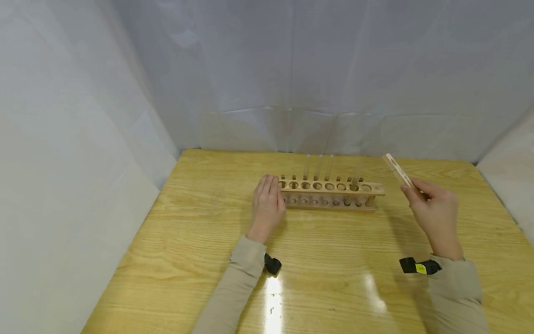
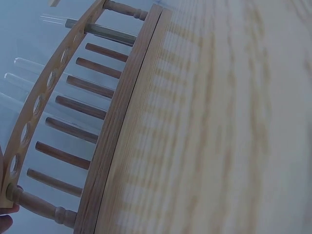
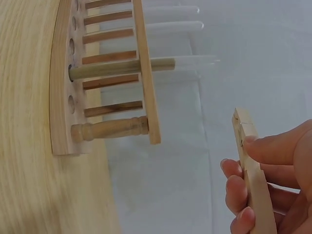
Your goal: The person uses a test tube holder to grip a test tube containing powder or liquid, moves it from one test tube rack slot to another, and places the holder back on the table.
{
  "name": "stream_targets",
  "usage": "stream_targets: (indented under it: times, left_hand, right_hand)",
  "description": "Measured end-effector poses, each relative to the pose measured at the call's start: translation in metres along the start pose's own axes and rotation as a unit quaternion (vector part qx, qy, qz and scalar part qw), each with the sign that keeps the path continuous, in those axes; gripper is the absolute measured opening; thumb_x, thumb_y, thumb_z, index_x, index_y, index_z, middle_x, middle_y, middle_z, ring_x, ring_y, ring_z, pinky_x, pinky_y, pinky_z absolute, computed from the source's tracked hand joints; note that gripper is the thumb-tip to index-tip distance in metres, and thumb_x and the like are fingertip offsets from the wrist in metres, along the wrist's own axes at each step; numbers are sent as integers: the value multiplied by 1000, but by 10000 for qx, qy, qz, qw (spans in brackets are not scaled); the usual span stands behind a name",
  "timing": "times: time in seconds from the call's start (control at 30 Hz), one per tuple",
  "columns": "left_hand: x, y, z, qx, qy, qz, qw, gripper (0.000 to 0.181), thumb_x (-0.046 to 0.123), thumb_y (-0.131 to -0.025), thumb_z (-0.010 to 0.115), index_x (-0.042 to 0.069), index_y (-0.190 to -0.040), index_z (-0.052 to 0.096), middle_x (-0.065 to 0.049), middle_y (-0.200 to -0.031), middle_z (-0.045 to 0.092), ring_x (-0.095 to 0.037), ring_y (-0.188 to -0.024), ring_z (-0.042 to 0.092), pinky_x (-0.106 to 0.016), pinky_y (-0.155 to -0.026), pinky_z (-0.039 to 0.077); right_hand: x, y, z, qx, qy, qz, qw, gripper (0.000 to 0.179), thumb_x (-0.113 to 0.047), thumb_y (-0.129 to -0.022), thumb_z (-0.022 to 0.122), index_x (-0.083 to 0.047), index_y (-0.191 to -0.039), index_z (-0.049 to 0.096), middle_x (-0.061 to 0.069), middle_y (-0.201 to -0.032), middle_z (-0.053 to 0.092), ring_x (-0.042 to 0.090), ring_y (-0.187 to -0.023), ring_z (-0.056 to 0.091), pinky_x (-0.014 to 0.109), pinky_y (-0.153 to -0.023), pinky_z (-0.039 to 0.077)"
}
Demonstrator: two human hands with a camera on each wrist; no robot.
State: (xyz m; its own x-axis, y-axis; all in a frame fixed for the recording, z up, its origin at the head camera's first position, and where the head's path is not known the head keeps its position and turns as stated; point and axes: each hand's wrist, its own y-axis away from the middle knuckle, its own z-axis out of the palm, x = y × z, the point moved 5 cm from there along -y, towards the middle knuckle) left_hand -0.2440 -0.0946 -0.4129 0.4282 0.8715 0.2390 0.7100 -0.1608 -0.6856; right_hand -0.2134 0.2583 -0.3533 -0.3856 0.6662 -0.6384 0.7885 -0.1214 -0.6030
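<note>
A wooden test tube rack (image 1: 377,189) stands on the table, with a row of round holes and a row of pegs behind. My left hand (image 1: 266,204) holds its left end; in the left wrist view only fingertips (image 2: 5,223) show at the top bar's end. One test tube (image 3: 105,69) with greenish-brown liquid stands in a hole near the rack's right end. Three clear tubes (image 1: 319,167) sit upside down on the back pegs. Raised to the right of the rack, my right hand (image 1: 435,208) grips a wooden test tube holder (image 3: 251,168), thumb along its metal spring.
The wood-grain table (image 1: 187,260) runs back to a pale sheet (image 1: 258,55) hanging behind the rack. More white sheeting (image 1: 62,162) covers the left side, and some hangs at the far right.
</note>
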Motion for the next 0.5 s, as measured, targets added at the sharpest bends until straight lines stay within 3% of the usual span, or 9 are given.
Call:
stream_targets:
  times: [0.27,0.5]
  left_hand:
    - [0,1,2,14,-51,8,10000,35,8,-100,48,-12,-127,60,-26,-126,62,-38,-126,53,-44,-110,39]
    - [0,0,0,29,-8,-42,10000,35,7,-100,49,-12,-127,60,-26,-126,62,-38,-126,53,-45,-110,39]
  right_hand:
    - [19,4,1,127,-3,460,9989,26,-4,-89,73,9,-111,72,31,-89,70,-19,-52,47,8,-43,39]
    - [49,10,7,198,261,1041,9940,28,-13,-91,72,7,-110,73,29,-83,70,-18,-47,46,10,-41,38]
